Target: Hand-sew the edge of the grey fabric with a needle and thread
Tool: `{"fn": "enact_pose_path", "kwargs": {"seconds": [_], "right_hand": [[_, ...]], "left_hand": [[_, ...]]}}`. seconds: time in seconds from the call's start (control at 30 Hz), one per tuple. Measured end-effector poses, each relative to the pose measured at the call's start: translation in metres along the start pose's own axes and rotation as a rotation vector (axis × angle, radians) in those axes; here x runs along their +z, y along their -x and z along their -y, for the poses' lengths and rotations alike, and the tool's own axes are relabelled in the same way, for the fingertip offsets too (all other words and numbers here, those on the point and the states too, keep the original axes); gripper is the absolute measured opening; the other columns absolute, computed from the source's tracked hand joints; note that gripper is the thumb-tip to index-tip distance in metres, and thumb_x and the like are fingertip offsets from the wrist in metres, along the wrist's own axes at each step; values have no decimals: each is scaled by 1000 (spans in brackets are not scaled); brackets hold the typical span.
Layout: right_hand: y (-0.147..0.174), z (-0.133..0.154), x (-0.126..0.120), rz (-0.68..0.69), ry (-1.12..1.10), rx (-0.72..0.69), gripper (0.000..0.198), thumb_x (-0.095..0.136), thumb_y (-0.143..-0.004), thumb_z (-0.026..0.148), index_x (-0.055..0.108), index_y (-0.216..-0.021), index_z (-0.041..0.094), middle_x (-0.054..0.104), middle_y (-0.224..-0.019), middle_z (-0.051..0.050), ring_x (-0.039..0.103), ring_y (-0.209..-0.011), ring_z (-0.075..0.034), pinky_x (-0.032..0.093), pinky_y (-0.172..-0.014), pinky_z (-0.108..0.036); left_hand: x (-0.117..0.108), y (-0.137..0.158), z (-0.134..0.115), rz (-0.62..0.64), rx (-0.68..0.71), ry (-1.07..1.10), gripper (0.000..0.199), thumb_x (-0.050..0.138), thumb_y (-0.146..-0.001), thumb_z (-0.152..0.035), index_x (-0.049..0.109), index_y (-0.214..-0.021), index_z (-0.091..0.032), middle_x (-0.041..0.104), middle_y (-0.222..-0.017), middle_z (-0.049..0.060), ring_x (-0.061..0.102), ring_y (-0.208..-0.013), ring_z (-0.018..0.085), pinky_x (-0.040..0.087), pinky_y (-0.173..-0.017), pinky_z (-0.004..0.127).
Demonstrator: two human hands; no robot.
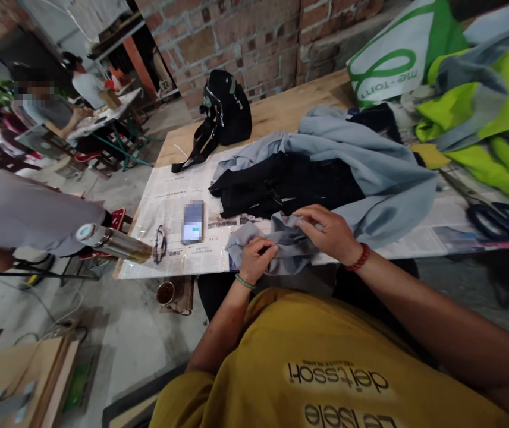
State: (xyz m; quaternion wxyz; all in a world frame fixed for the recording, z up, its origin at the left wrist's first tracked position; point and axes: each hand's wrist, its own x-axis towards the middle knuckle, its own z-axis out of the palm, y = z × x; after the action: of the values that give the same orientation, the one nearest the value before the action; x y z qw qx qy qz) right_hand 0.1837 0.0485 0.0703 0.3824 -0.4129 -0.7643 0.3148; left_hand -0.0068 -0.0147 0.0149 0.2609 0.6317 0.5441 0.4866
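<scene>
A bunched piece of grey cloth (289, 241) lies over the table's near edge, in front of my body. My left hand (258, 259) pinches it, thumb and fingertips together. Just to the right, my right hand (331, 233) has its fingers closed on the same cloth, with the fingertips near a raised fold. Whether either hand also holds a needle or thread is too small to tell. Beyond the hands lies a crumpled black garment (290, 184), and a larger spread of grey fabric (383, 169) surrounds it at the back and right.
Newspaper (165, 196) covers the table. On it are a phone (192, 222), glasses (160, 244) and a steel flask (121, 242) at the left corner. A black bag (230, 110) stands behind; dark-handled scissors (495, 217), yellow-green cloth (495, 113) and a shopping bag (392, 65) lie right. People sit left.
</scene>
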Motion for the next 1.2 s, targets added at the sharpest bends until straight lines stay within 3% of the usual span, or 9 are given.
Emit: {"fn": "enact_pose_path", "kwargs": {"seconds": [0.1,0.2,0.4,0.9,1.07,1.2], "right_hand": [[12,-1,-2,15,98,-181,17,51,-84,33,65,-87,24,65,-90,-7,59,-89,-23,45,-84,-39],[24,-9,8,96,164,-355,16,55,-82,33,64,-91,23,64,-91,-8,56,-93,-24,43,-86,-42],[29,-18,34,121,316,-493,20,52,-85,29,64,-98,18,64,-94,-10,52,-96,-25,39,-83,-41],[26,-24,42,78,256,-441,21,45,-91,27,64,-87,20,67,-86,-7,54,-88,-21,37,-79,-37],[22,-18,40,84,228,-390,23,43,-92,27,60,-80,19,65,-80,-7,54,-80,-20,38,-75,-36],[20,-10,34,37,232,-434,22,42,-92,26,59,-78,19,65,-79,-7,56,-80,-20,38,-77,-37]], "left_hand": [[1,0,1,10,-5,4,17,62,-80,-31,67,-72,-17,63,-70,3,57,-69,13,46,-68,27],[1,0,1,9,-4,1,16,62,-80,-30,67,-72,-17,63,-70,3,57,-68,14,46,-67,28],[2,0,1,24,-6,-28,16,61,-80,-29,67,-73,-17,63,-71,3,58,-69,14,47,-67,28],[1,-1,-1,26,10,-13,18,60,-80,-31,67,-72,-17,64,-70,3,59,-68,14,47,-67,28],[1,0,0,16,36,-20,14,60,-80,-27,66,-72,-16,63,-70,3,58,-67,14,46,-67,28],[3,-1,1,17,45,-59,14,59,-81,-24,65,-73,-16,61,-69,3,56,-67,13,45,-66,27]]}}
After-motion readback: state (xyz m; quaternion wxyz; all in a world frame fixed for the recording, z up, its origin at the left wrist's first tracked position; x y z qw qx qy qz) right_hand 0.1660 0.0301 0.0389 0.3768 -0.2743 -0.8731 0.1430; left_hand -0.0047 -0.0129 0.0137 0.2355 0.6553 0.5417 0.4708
